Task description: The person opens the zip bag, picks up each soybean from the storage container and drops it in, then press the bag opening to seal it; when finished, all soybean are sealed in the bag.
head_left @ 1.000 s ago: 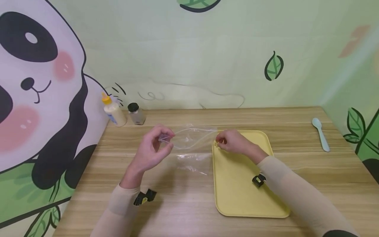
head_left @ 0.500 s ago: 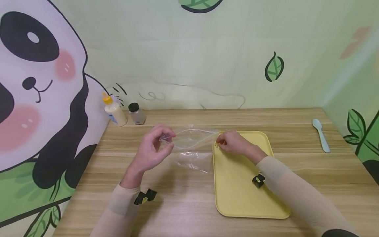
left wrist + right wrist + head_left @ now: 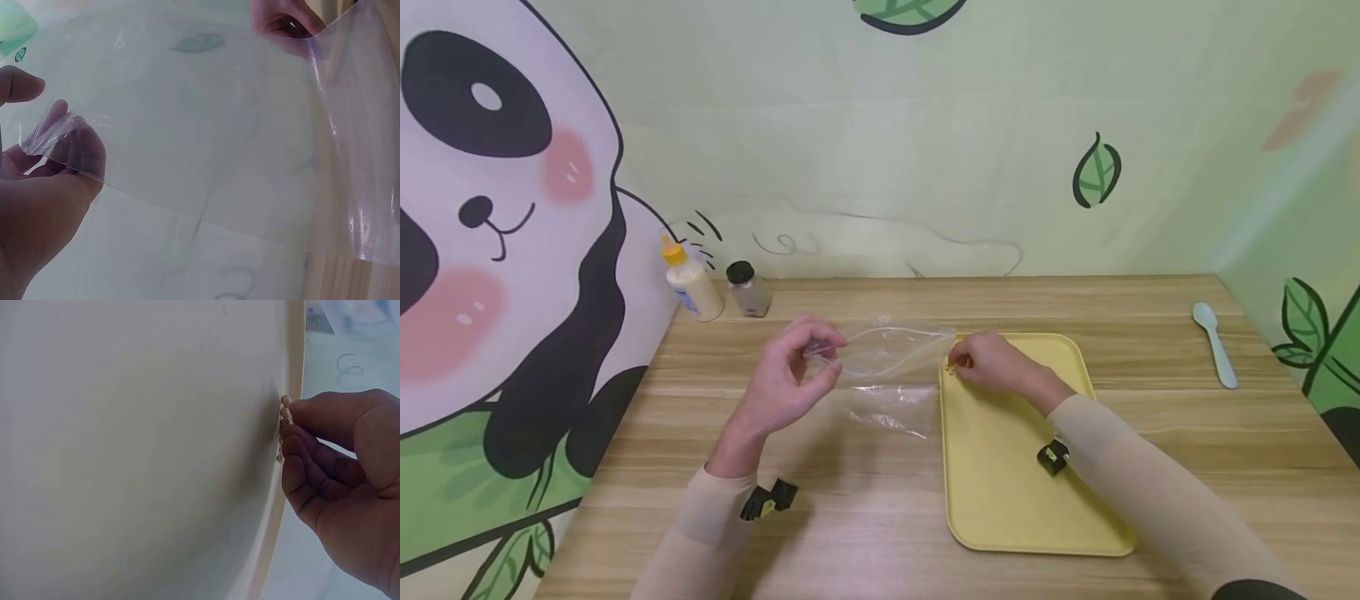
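Note:
My left hand holds the left end of a clear zip bag, its thumb and forefinger apart. The bag's mouth gapes in an oval facing up. In the left wrist view its film is bunched among my curled fingers. Beside the bag's right end, my right hand is low over the far left corner of a yellow tray. Its thumb and fingertips pinch at a small cluster of beige beans lying along the tray's rim. How many are between the fingers is hidden.
A glue-like bottle with a yellow nozzle and a small black-capped jar stand at the back left of the wooden table. On the far right lies a pale blue spoon. A printed wall stands behind.
Both hands and the bag stay almost in place. The right fingertips shift only slightly at the beans, and the view tilts a little.

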The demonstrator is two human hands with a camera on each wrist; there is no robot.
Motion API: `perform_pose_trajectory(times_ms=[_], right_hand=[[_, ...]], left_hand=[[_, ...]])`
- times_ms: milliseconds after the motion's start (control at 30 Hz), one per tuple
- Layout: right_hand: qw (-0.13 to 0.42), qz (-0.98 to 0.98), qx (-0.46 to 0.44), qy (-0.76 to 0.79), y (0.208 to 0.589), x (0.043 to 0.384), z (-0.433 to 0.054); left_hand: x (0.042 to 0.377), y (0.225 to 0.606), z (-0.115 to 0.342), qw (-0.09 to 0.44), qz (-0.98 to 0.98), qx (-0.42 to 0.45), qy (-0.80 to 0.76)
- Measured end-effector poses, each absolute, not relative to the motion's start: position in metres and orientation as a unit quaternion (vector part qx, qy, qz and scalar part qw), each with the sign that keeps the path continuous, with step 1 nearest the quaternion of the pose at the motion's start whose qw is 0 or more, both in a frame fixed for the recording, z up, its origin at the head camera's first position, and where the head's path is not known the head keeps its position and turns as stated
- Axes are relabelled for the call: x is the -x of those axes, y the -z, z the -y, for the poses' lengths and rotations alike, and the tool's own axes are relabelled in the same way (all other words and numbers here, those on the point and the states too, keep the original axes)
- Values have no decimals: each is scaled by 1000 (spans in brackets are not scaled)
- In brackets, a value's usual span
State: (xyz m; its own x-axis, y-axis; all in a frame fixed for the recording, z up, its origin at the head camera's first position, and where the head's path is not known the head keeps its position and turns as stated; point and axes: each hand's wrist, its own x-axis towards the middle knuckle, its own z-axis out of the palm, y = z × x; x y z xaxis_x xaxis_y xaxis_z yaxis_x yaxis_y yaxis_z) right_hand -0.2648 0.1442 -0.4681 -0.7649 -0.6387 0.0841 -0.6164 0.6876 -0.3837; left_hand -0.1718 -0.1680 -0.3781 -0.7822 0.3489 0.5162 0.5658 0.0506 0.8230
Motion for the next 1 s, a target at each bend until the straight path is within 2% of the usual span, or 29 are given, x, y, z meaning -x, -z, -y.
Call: perform_pose_trajectory(times_ms=[533,833,1000], right_hand=[[42,-921,342,184,470,266,-142],[70,-926,326,178,468,265,-141],[68,-926,327,177,469,263,-140]], left_hand=[[172,380,169,105,717,330,605],[170,378,168,94,719,332,603],[170,378,168,92,719,331,604]])
